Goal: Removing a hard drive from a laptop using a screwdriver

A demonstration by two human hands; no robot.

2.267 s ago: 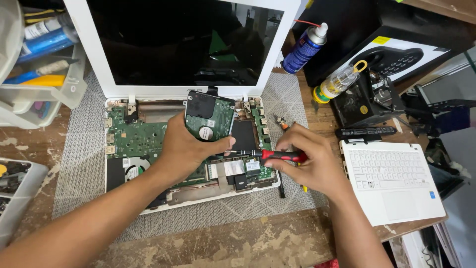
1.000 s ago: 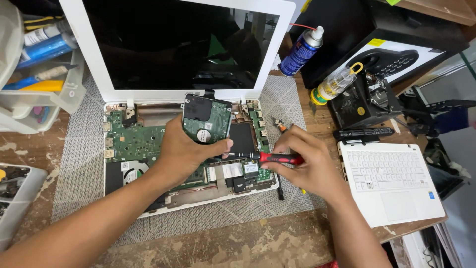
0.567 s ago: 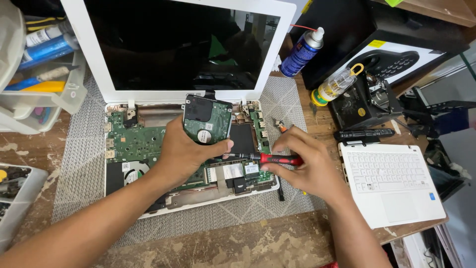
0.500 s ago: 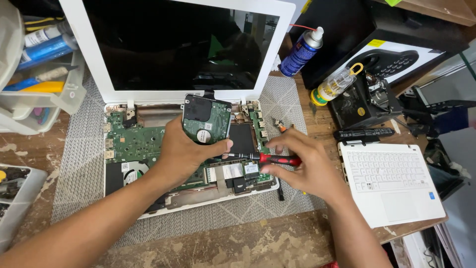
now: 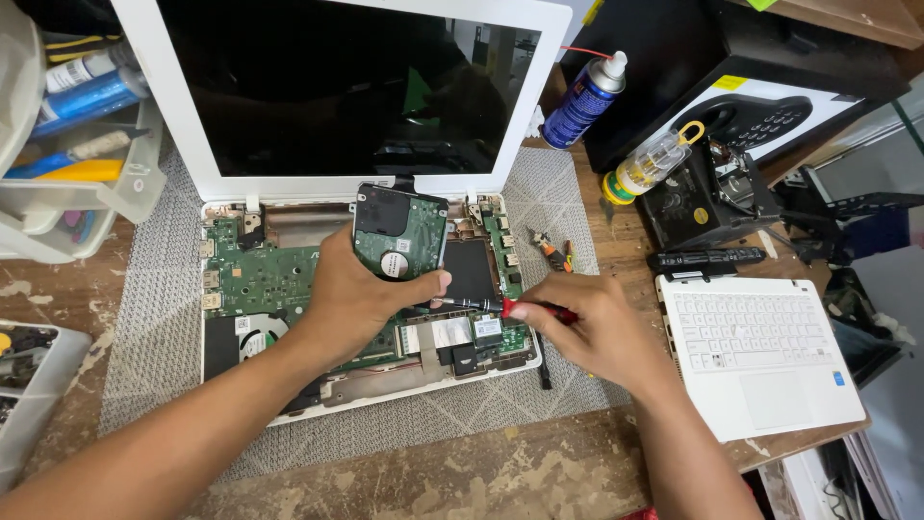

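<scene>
An opened white laptop [image 5: 385, 385] lies on a grey mat, its green circuit board [image 5: 265, 279] bare and its dark screen [image 5: 337, 87] upright. My left hand [image 5: 361, 299] grips a hard drive [image 5: 397, 231], tilted up over the middle of the board. My right hand [image 5: 592, 332] holds a red-handled screwdriver [image 5: 525, 308], its black shaft pointing left, the tip near my left thumb just under the drive.
A detached white keyboard cover [image 5: 760, 351] lies at the right. A blue spray can [image 5: 587, 96], a small yellow-capped bottle [image 5: 650, 169], small pliers [image 5: 551, 252] and black devices stand behind. Clear bins [image 5: 67, 183] with tubes sit at the left, a tray [image 5: 29, 385] at the near left.
Little has moved. My left hand still holds the drive over the board, and my right hand has shifted the screwdriver slightly left toward it.
</scene>
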